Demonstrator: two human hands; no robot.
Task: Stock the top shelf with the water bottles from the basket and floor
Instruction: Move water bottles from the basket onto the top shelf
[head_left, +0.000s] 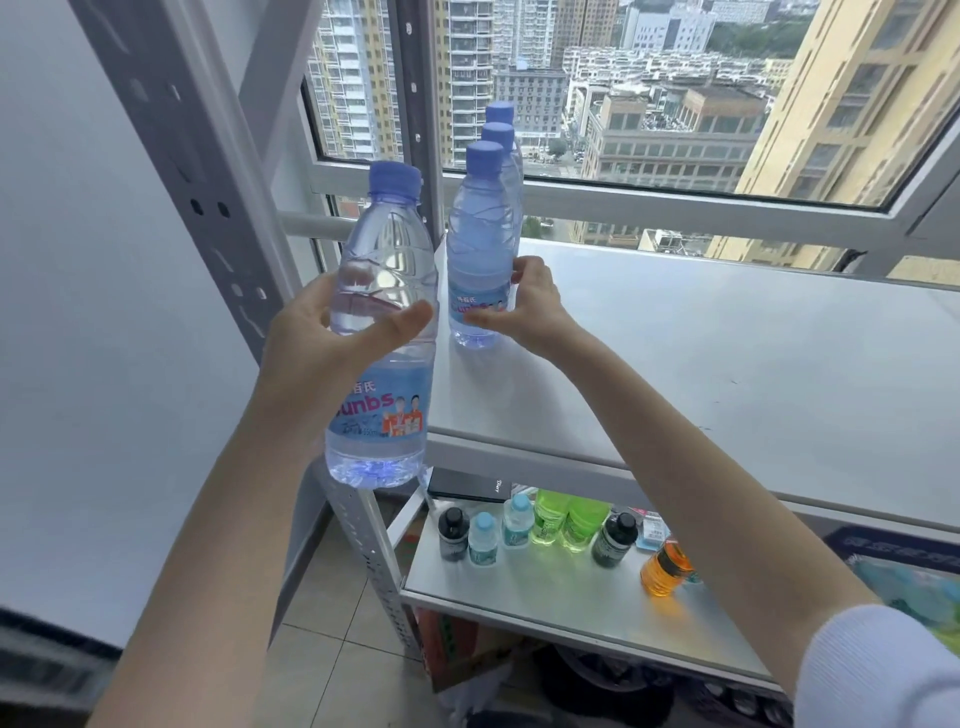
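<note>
White sheet metal formed the top shelf (727, 374), which ran along a window (675, 200) overlooking city buildings. A grey perforated upright (208, 208) rose at the shelf's left front corner, directly behind the held water bottle (382, 374). A lower shelf (545, 587) sat beneath.

Three blue-capped bottles stood upright in single file at the left end of the top shelf, running toward the window: front bottle (480, 244), middle bottle (497, 136) and rear bottle (500, 111), each close against the next.

The left hand (317, 343) had thumb and fingers curled round the middle of the held water bottle. That bottle was upright, in the air off the shelf's left front edge and beside the front bottle.

The right hand (535, 306) pinched the front bottle at label height between thumb and fingers.

The lower shelf carried two green bottles (550, 514), an orange bottle (667, 569), two dark bottles (453, 532), two small water bottles (483, 538) and a black box (467, 486).
</note>
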